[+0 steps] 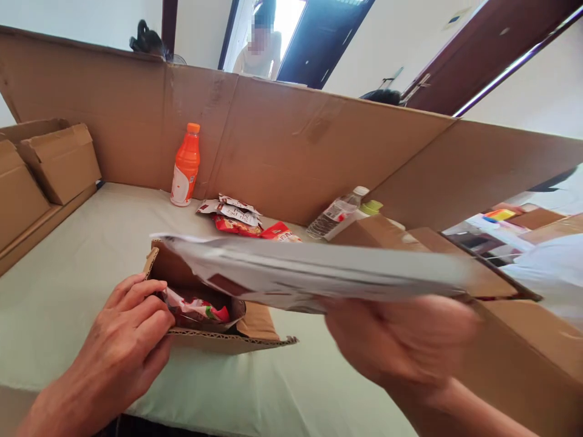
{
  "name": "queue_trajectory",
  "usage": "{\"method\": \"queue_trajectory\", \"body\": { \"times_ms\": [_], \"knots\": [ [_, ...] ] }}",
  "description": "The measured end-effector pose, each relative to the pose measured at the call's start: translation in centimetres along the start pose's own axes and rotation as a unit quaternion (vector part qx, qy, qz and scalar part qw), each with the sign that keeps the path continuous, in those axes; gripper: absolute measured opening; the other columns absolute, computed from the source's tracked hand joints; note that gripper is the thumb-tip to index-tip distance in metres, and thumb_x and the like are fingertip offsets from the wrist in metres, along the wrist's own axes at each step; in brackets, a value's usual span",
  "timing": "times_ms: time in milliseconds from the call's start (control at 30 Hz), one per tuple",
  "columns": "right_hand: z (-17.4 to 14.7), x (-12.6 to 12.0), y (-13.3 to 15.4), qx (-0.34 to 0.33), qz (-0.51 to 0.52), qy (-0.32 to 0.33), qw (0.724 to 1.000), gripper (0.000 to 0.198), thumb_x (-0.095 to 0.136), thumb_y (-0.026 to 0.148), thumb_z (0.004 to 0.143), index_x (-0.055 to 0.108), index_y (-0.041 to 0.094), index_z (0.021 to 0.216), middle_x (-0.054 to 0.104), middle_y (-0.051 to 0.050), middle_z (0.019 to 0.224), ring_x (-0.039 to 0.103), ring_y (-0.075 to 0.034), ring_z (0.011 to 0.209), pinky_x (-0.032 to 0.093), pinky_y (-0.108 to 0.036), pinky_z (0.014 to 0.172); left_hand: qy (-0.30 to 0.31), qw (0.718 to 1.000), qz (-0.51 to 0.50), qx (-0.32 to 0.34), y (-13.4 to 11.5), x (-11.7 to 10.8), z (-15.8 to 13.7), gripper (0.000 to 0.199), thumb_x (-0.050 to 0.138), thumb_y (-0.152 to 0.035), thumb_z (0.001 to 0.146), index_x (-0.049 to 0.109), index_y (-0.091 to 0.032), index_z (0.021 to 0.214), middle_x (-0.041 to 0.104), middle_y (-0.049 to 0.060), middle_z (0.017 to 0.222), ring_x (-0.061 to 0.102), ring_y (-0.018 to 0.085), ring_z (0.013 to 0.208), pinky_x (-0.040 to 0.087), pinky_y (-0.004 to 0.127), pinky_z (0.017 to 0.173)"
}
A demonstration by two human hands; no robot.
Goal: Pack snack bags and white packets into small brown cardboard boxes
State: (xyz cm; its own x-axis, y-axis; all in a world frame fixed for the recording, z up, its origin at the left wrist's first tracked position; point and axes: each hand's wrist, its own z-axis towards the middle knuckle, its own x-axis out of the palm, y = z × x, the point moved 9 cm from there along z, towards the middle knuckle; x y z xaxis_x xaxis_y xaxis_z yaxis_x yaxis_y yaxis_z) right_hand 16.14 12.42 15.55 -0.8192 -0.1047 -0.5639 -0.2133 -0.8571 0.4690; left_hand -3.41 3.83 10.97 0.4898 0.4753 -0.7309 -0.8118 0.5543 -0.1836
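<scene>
Steady the box on the cloth with the left hand, curled at its near-left corner, though impossible to tell whether clamped on the rim or on something within. Carry the blurred grey pack, clamped in the right hand above the box, gently enough not to crush it and high enough to clear the walls. Inside the box, mind the pink packet beside the left fingertips.
</scene>
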Motion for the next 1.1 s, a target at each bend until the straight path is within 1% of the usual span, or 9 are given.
{"method": "queue_trajectory", "body": {
  "times_ms": [100,200,333,467,633,733,867,1000,1100],
  "knots": [
    [2.0,3.9,0.4,-0.038,-0.004,0.071,0.997,0.027,0.049,0.008,0.094,0.068,0.024,0.085,0.070,0.001,0.074,0.062,-0.013,0.061,0.048,-0.023,0.054,0.000,1.000,-0.006,-0.004,0.1,0.1,-0.2,0.014,0.056,-0.006,0.090,0.062,-0.018,0.089,0.067,0.001,0.082,0.061,0.023,0.113,0.040,0.043,0.110],
    [3.6,6.7,-0.8,-0.020,-0.018,0.134,0.991,0.029,0.044,0.007,0.094,0.060,0.021,0.074,0.060,0.004,0.063,0.051,-0.009,0.054,0.038,-0.020,0.048,0.006,1.000,0.004,-0.012,0.3,0.2,-0.2,0.014,0.056,-0.006,0.090,0.062,-0.018,0.086,0.066,0.001,0.080,0.060,0.026,0.113,0.040,0.047,0.110],
    [4.3,6.5,-0.8,-0.043,-0.043,0.179,0.982,0.028,0.043,0.010,0.096,0.058,0.019,0.074,0.052,0.005,0.060,0.041,-0.008,0.052,0.033,-0.020,0.049,0.003,1.000,0.008,-0.013,0.2,0.1,-0.1,0.014,0.055,-0.006,0.090,0.063,-0.018,0.086,0.066,0.002,0.081,0.061,0.027,0.111,0.043,0.048,0.106],
    [4.1,6.0,-0.3,-0.032,-0.090,0.222,0.970,0.029,0.041,0.008,0.095,0.062,0.019,0.077,0.058,0.002,0.064,0.044,-0.010,0.054,0.032,-0.022,0.052,0.007,1.000,-0.005,-0.014,0.1,0.3,-0.4,0.017,0.053,-0.004,0.088,0.062,-0.018,0.085,0.067,0.002,0.082,0.061,0.027,0.113,0.044,0.048,0.107],
    [3.0,11.1,-1.7,0.072,-0.158,0.393,0.903,0.027,0.048,0.003,0.087,0.070,0.019,0.089,0.075,-0.004,0.086,0.062,-0.014,0.071,0.036,-0.025,0.061,0.007,1.000,0.002,-0.021,0.5,0.4,-0.5,0.017,0.053,-0.005,0.091,0.061,-0.019,0.087,0.067,0.002,0.082,0.060,0.026,0.114,0.042,0.048,0.109],
    [2.5,13.9,-3.3,0.104,-0.197,0.467,0.856,0.032,0.051,0.006,0.088,0.071,0.017,0.110,0.078,-0.008,0.101,0.069,-0.021,0.085,0.040,-0.028,0.066,0.007,1.000,0.002,-0.012,0.4,0.4,-0.4,0.016,0.053,-0.005,0.090,0.060,-0.019,0.087,0.067,0.002,0.082,0.060,0.025,0.113,0.041,0.048,0.110],
    [2.4,15.0,-4.6,0.105,-0.166,0.475,0.858,0.055,0.059,0.015,0.089,0.054,0.015,0.143,0.070,-0.015,0.129,0.068,-0.027,0.111,0.046,-0.032,0.083,0.012,1.000,-0.010,-0.009,0.1,0.4,-0.6,0.018,0.052,-0.002,0.089,0.058,-0.019,0.087,0.068,0.001,0.085,0.059,0.024,0.115,0.039,0.046,0.113],
    [2.0,15.1,-5.4,0.122,-0.167,0.498,0.842,0.040,0.055,0.005,0.083,0.072,0.019,0.116,0.079,-0.008,0.107,0.072,-0.022,0.092,0.044,-0.028,0.071,0.007,1.000,-0.023,-0.018,0.3,0.4,-0.6,0.018,0.052,-0.003,0.089,0.058,-0.019,0.089,0.068,0.001,0.088,0.058,0.023,0.117,0.038,0.046,0.114],
    [1.8,15.4,-5.5,0.135,-0.156,0.499,0.841,0.038,0.058,0.001,0.079,0.075,0.020,0.108,0.080,-0.005,0.101,0.072,-0.020,0.088,0.042,-0.025,0.067,0.002,1.000,-0.024,-0.018,0.6,0.6,-0.5,0.017,0.053,-0.003,0.090,0.059,-0.019,0.089,0.068,0.001,0.086,0.058,0.024,0.116,0.039,0.046,0.113]
  ]
}}
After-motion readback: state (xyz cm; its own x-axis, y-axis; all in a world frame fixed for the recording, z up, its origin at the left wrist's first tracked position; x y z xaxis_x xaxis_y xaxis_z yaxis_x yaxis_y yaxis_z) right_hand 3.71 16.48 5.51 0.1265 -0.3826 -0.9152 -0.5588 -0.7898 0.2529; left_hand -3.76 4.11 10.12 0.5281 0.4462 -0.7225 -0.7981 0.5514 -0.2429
